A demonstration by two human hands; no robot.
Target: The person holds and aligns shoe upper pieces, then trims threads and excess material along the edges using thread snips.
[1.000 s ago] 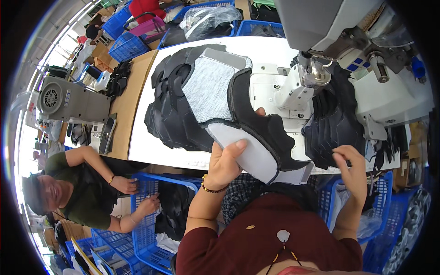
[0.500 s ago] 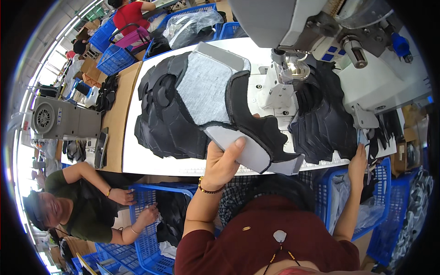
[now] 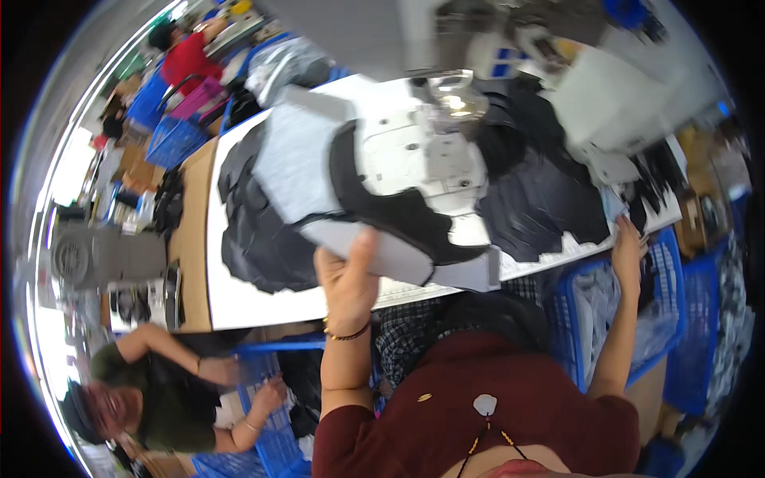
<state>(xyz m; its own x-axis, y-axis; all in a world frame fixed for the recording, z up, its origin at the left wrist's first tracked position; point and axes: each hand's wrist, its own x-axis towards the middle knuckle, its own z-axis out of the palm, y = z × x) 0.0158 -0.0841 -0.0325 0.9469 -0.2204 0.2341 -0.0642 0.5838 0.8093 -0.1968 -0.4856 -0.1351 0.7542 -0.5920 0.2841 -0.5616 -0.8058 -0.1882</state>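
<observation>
Nearest, the left hand [image 3: 348, 279] is grasping the grey-and-black panel [image 3: 351, 187] by its near edge, thumb on top, while the right hand [image 3: 627, 243] is resting well apart at the front edge of the white table [image 3: 271, 303], fingertips at a pale blue piece [image 3: 613, 204], blur hiding whether they are gripping it. From the left fingers, clearly the nearer, the panel is stretching forward-left and rightward, its long axis slanting from far left to near right, partly covering a dark stack [image 3: 259, 251]; beyond, a sewing machine [image 3: 617, 103] is standing.
</observation>
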